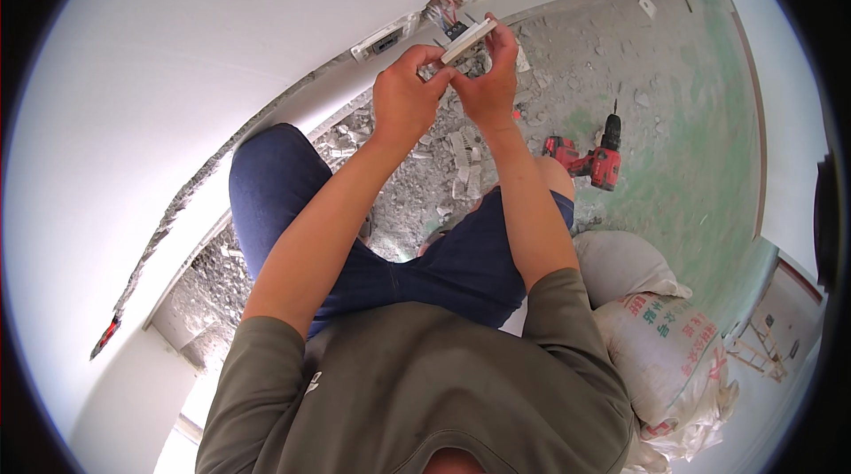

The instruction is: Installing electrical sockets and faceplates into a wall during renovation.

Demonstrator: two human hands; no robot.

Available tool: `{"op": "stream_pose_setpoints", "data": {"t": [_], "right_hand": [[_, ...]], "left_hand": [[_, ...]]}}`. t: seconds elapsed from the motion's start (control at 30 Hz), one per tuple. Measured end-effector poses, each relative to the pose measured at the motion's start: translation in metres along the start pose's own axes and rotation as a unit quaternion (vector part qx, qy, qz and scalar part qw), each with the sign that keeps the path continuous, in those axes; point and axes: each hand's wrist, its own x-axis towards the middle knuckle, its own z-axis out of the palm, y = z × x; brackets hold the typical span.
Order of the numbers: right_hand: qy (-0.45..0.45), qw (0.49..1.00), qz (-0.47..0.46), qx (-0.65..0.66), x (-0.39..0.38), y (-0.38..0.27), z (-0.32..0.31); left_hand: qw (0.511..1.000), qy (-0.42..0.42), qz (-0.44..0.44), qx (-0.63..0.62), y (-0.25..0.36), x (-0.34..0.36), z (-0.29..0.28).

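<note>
A white wall socket plate (470, 41) is held between my two hands, tilted, close to the wall. My left hand (409, 88) grips its near left end, thumb and fingers closed on the edge. On the other side, my right hand (490, 79) holds the plate with a finger at its far right corner and the thumb near the left one. Black terminals (456, 31) show on the back of the plate. Thin coloured wires (446, 13) run from them to a broken-out hole in the wall. The plate's front is mostly out of sight.
A red and black cordless drill (606, 155) stands on the dusty floor to my right. Full white sacks (660, 341) lie beside my right hip. Rubble (390, 172) covers the floor along the chiselled wall groove (191, 186). Another wall box (385, 41) sits left of my hands.
</note>
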Motion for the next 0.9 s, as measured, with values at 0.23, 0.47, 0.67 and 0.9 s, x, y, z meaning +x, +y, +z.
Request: {"op": "stream_pose_setpoints", "data": {"t": [0.23,0.47,0.67,0.9], "right_hand": [[-0.01,0.999,0.009,0.048,0.003,0.002,0.0],[-0.021,1.0,0.011,-0.009,0.006,-0.007,-0.007],[-0.174,0.906,0.273,0.273,0.02,0.003,-0.044],[-0.084,0.82,0.301,0.48,0.016,0.023,-0.026]], "left_hand": [[1.0,0.003,-0.013,-0.008,-0.001,0.001,0.001],[0.998,-0.017,-0.04,-0.04,0.011,0.004,-0.003],[0.99,-0.006,-0.086,-0.114,0.017,0.003,-0.012],[0.991,0.007,-0.076,-0.112,0.015,0.001,-0.01]]}}
